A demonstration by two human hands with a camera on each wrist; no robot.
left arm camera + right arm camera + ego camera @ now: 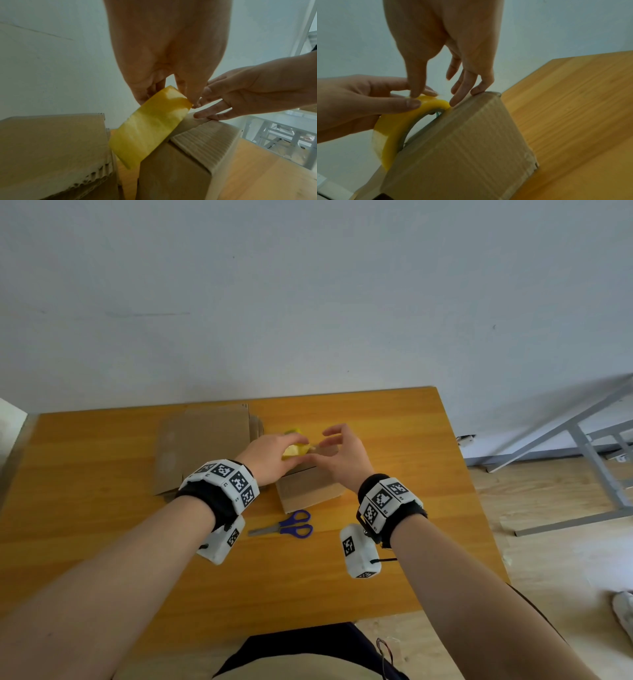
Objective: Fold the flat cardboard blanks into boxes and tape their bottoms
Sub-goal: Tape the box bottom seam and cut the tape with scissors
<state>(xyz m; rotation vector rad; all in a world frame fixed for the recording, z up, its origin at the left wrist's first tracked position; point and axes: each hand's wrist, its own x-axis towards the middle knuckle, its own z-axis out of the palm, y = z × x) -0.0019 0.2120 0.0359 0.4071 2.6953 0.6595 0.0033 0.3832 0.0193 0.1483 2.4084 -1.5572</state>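
Left hand fingers grasp glossy yellow tape roll; right hand fingers released on corrugated box.

Soft, even daylight filled the head view, and my forearms threw only faint shadows on the table. The wall behind read as a flat grey-blue, with no glare. Straight lines bowed toward the edges of the frame (the wide lens at work). Both wrist views were dimmer and grainier: my left hand sat backlit and dull, and my right hand looked smeared at the fingertips.
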